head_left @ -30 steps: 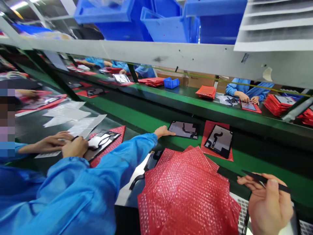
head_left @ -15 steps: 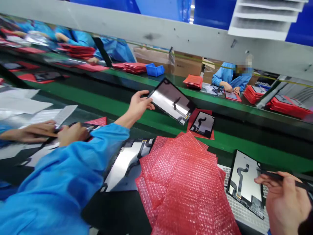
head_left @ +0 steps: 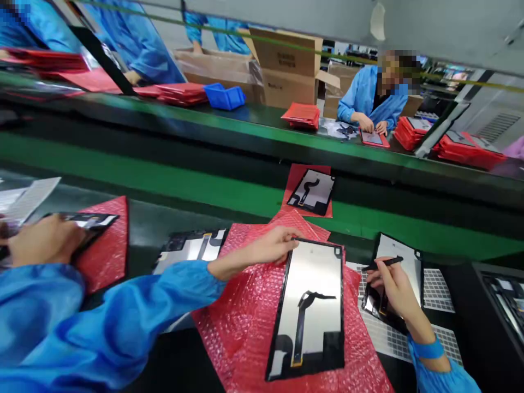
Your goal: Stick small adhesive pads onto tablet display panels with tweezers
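Observation:
My left hand (head_left: 273,246) grips the upper left corner of a screen panel (head_left: 321,273), silver-backed with black edges and a dark flex cable. The panel lies over a fanned stack of red bubble-wrap bags (head_left: 245,322); whether it rests fully on them I cannot tell. My right hand (head_left: 393,286) is closed round slim black tweezers (head_left: 383,263), above a second screen panel (head_left: 405,254). That panel lies on white grid-patterned sheets (head_left: 438,289), partly covered by my hand.
Another panel (head_left: 192,248) lies left of the bags. Beyond them a panel (head_left: 313,191) sits on a red bag by the green ledge (head_left: 229,183). A co-worker's hand (head_left: 47,240) works at far left. A dark tray (head_left: 505,295) stands at right. People work across the line.
My left hand has brought the panel from the far side down over the red bags. My right hand stays by the right panel, with the tweezers now angled differently. The view has shifted.

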Tool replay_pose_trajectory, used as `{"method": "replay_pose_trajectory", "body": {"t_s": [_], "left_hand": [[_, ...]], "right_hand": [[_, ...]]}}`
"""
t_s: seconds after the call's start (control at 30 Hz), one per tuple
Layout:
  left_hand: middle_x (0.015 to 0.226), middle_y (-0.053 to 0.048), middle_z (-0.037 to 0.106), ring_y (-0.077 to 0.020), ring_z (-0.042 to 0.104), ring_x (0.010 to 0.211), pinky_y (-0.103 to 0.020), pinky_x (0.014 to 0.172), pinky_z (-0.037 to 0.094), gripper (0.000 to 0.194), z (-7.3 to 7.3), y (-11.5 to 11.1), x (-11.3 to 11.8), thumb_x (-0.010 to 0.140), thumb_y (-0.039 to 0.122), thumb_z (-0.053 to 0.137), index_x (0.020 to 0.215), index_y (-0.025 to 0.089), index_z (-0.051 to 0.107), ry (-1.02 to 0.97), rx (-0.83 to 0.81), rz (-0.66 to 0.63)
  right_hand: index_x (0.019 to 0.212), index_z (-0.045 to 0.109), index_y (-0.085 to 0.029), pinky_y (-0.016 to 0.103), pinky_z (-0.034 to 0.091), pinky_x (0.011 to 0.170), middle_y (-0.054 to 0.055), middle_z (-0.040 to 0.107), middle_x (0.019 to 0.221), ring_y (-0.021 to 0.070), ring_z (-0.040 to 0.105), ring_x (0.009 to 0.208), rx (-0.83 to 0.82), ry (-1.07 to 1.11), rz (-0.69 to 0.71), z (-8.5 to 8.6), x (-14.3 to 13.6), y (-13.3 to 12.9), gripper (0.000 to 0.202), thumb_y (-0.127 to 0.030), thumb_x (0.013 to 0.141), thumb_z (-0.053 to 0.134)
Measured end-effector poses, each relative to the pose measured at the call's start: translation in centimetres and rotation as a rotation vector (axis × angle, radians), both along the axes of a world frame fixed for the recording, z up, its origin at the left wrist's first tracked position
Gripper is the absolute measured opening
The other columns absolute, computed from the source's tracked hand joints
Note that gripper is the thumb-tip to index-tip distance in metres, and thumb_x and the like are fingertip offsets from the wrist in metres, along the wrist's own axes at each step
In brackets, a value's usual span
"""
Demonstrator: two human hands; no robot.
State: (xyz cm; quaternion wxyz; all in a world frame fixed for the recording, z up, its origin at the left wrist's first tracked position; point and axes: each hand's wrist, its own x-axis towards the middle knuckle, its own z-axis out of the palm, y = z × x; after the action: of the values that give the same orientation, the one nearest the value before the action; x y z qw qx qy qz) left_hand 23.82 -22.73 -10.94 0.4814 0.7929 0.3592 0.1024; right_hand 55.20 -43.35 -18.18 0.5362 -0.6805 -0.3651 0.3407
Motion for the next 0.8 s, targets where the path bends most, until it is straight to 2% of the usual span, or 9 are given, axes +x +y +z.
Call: {"method": "replay_pose_trajectory", "body": {"t_s": [0.1, 0.17, 0.27, 0.33, 0.37, 0.47, 0.57, 0.67, 0.8], "left_hand": [[0.09, -0.011, 0.077, -0.0272, 0.074, 0.086, -0.039, 0.08, 0.06, 0.032, -0.6, -0.8, 0.2, 0.095, 0.029, 0.06, 0.118, 0.014, 0.077, 0.11, 0.2, 0.036], [0.118, -0.019, 0.074, -0.0348, 0.07, 0.113, -0.05, 0.099, 0.057, 0.038, 0.0, -2.2, 0.8, 0.1, 0.033, 0.058, 0.129, 0.014, 0.073, 0.139, 0.36, 0.039], [0.135, -0.018, 0.071, -0.0324, 0.068, 0.12, -0.047, 0.099, 0.058, 0.039, 0.6, -6.1, 3.4, 0.109, 0.029, 0.047, 0.137, 0.013, 0.069, 0.098, 0.675, -0.282], [0.149, -0.018, 0.066, -0.0312, 0.067, 0.117, -0.043, 0.091, 0.06, 0.043, -0.1, -9.0, 5.9, 0.11, 0.028, 0.048, 0.144, 0.009, 0.064, 0.091, 0.853, -0.523], [0.153, -0.019, 0.063, -0.0322, 0.066, 0.116, -0.044, 0.088, 0.06, 0.049, -0.8, -10.2, 7.1, 0.11, 0.035, 0.051, 0.148, 0.006, 0.061, 0.114, 0.9, -0.563], [0.147, -0.023, 0.066, -0.0344, 0.063, 0.111, -0.046, 0.086, 0.056, 0.071, -3.2, -12.2, 9.3, 0.105, 0.056, 0.061, 0.147, -0.001, 0.061, 0.197, 0.976, -0.541], [0.13, -0.018, 0.074, -0.0311, 0.061, 0.105, -0.046, 0.089, 0.052, 0.062, -4.8, -12.4, 9.2, 0.105, 0.051, 0.062, 0.141, 0.001, 0.067, 0.167, 1.034, -0.54], [0.12, -0.013, 0.076, -0.0283, 0.059, 0.1, -0.044, 0.086, 0.048, 0.058, -5.1, -12.3, 8.5, 0.106, 0.051, 0.061, 0.138, 0.002, 0.07, 0.118, 1.042, -0.509], [0.119, -0.012, 0.075, -0.0273, 0.056, 0.1, -0.043, 0.082, 0.046, 0.071, -4.7, -12.6, 8.4, 0.105, 0.058, 0.062, 0.146, 0.0, 0.065, 0.186, 1.056, -0.495]], "right_hand": [[0.112, 0.065, -0.015, 0.03, 0.06, 0.057, 0.006, 0.078, 0.07, 0.0226, 0.077, 0.064, -0.038, -0.009, 0.048, -0.8, 0.2, 0.1, 0.064, -0.076, 0.092, 0.073], [0.114, 0.064, -0.016, 0.028, 0.059, 0.058, 0.005, 0.077, 0.07, 0.0209, 0.075, 0.063, -0.059, -0.009, 0.068, -1.1, 0.2, 0.0, 0.062, -0.074, 0.096, 0.07], [0.117, 0.062, -0.017, 0.028, 0.058, 0.056, 0.004, 0.077, 0.07, 0.0194, 0.072, 0.059, -0.093, -0.002, 0.091, -0.9, 0.3, 0.0, 0.058, -0.072, 0.1, 0.066], [0.118, 0.061, -0.018, 0.027, 0.058, 0.053, 0.005, 0.077, 0.073, 0.0194, 0.072, 0.058, -0.11, 0.009, 0.102, -0.6, 0.3, 0.2, 0.056, -0.071, 0.101, 0.065], [0.118, 0.061, -0.018, 0.027, 0.057, 0.052, 0.005, 0.077, 0.074, 0.0192, 0.072, 0.057, -0.113, 0.014, 0.104, -0.4, 0.3, 0.3, 0.055, -0.07, 0.102, 0.065], [0.116, 0.061, -0.019, 0.025, 0.055, 0.047, 0.001, 0.073, 0.068, 0.0176, 0.069, 0.052, -0.084, 0.001, 0.105, 0.2, -0.2, 0.5, 0.048, -0.066, 0.104, 0.064], [0.115, 0.061, -0.02, 0.024, 0.054, 0.045, -0.002, 0.069, 0.062, 0.0158, 0.064, 0.048, -0.063, -0.013, 0.162, 0.5, -0.8, 0.6, 0.042, -0.06, 0.106, 0.064], [0.116, 0.062, -0.02, 0.024, 0.054, 0.046, -0.001, 0.07, 0.067, 0.015, 0.064, 0.048, -0.098, -0.016, 0.228, 0.7, -1.2, 0.6, 0.038, -0.057, 0.109, 0.061], [0.118, 0.06, -0.02, 0.023, 0.053, 0.047, 0.0, 0.072, 0.072, 0.0136, 0.064, 0.049, -0.162, -0.027, 0.225, 0.5, -1.2, 0.3, 0.035, -0.055, 0.111, 0.058]]}}
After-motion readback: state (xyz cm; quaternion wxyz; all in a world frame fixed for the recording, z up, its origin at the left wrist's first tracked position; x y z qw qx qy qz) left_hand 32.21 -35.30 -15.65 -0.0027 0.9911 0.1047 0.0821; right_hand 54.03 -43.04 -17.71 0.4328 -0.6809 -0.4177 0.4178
